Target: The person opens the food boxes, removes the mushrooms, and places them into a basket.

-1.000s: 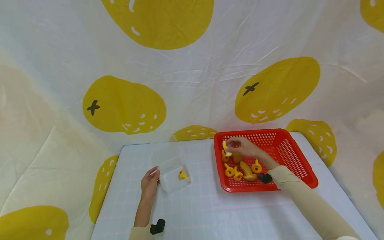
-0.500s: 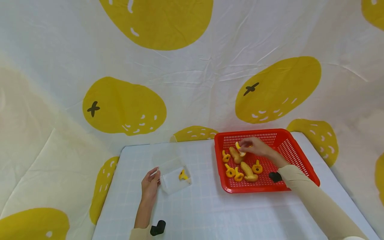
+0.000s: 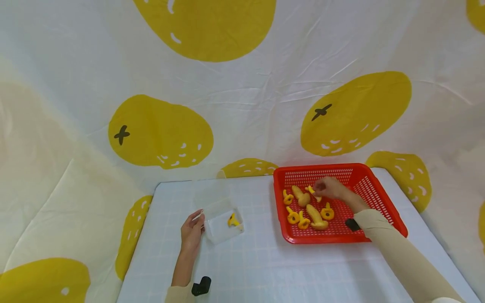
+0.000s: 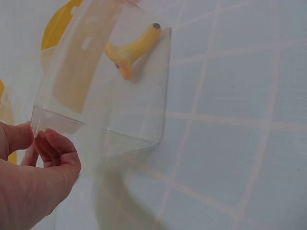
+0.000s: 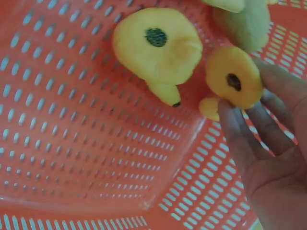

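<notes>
In the head view my left hand pinches the rim of a clear plastic box standing on the table. One yellow mushroom lies inside it, seen closer in the left wrist view. My right hand is down in the back of a red basket. There its thumb and fingers pinch a yellow mushroom with a dark spot on its cap. Another yellow mushroom lies beside it on the basket floor. Two larger tan mushrooms and several small yellow ones lie in the basket's left part.
A pale checked cloth covers the table. Behind it hangs a white curtain with big yellow fruit prints. The basket's raised rim surrounds my right hand, and the box's clear lid stands open at the back.
My right hand has moved rightward inside the basket with the yellow mushroom and lowered it, uncovering the tan mushroom at the left. My left hand stays at the box.
</notes>
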Demonstrator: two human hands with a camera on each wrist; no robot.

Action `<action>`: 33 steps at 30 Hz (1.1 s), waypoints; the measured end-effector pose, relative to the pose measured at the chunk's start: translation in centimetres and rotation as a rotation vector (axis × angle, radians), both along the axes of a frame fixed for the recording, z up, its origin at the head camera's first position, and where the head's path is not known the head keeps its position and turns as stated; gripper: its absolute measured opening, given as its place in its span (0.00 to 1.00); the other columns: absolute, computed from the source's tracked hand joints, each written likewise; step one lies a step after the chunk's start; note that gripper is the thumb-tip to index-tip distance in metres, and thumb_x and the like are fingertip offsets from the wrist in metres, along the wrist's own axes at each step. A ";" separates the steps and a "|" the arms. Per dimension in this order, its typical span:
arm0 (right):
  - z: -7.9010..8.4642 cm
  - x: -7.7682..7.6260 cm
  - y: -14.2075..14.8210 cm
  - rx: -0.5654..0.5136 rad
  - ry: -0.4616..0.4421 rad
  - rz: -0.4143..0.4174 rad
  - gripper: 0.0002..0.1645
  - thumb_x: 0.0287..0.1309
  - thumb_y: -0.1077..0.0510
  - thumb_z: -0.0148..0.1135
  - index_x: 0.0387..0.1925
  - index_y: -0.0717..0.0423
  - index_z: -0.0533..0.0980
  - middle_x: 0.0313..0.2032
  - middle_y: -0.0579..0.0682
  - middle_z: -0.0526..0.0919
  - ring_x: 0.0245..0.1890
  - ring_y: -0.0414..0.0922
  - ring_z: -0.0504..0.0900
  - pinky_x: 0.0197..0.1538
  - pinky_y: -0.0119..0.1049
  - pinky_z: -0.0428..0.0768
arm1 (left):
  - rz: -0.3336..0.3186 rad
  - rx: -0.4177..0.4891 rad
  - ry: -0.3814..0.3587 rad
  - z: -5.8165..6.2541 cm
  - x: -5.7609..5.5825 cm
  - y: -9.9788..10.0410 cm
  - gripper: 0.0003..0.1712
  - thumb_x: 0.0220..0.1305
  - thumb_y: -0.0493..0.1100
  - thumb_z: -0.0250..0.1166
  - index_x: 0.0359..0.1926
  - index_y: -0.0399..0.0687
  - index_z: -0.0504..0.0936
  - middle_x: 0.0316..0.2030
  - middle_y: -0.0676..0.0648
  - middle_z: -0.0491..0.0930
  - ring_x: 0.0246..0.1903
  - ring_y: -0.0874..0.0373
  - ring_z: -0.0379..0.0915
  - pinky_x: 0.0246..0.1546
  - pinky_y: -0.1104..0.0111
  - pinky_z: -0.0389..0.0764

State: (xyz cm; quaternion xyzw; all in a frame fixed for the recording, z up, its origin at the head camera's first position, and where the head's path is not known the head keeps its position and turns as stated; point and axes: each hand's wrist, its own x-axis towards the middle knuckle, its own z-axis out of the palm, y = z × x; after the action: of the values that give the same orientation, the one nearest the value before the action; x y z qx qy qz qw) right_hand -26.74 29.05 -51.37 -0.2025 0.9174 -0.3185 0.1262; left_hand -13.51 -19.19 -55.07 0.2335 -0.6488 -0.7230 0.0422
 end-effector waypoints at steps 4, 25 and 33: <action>-0.4 0.1 0.0 0.011 0.009 0.028 0.07 0.62 0.64 0.71 0.38 0.66 0.84 0.31 0.51 0.86 0.30 0.45 0.83 0.38 0.45 0.84 | -0.002 -0.001 -0.005 0.0 -0.1 0.1 0.26 0.76 0.42 0.62 0.67 0.33 0.73 0.42 0.51 0.82 0.36 0.62 0.77 0.35 0.75 0.78; 2.3 0.3 -2.4 0.032 0.058 -0.006 0.07 0.69 0.65 0.63 0.39 0.67 0.83 0.35 0.59 0.86 0.32 0.50 0.83 0.40 0.46 0.83 | -0.011 -0.011 -0.008 -0.1 0.0 0.0 0.26 0.76 0.42 0.62 0.68 0.33 0.72 0.43 0.49 0.82 0.36 0.61 0.77 0.36 0.74 0.79; 4.1 0.9 -4.8 -0.081 -0.007 0.001 0.06 0.71 0.62 0.62 0.39 0.61 0.82 0.33 0.51 0.83 0.32 0.50 0.78 0.37 0.36 0.78 | -0.015 -0.019 -0.022 0.0 0.0 0.0 0.25 0.76 0.42 0.62 0.67 0.35 0.73 0.44 0.48 0.82 0.37 0.61 0.77 0.35 0.75 0.78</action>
State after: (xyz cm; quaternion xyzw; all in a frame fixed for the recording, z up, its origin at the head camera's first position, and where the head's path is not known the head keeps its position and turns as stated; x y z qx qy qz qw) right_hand -25.81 24.28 -47.23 -0.2068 0.9032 -0.3560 0.1213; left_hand -13.55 -19.14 -55.06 0.2363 -0.6576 -0.7146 0.0318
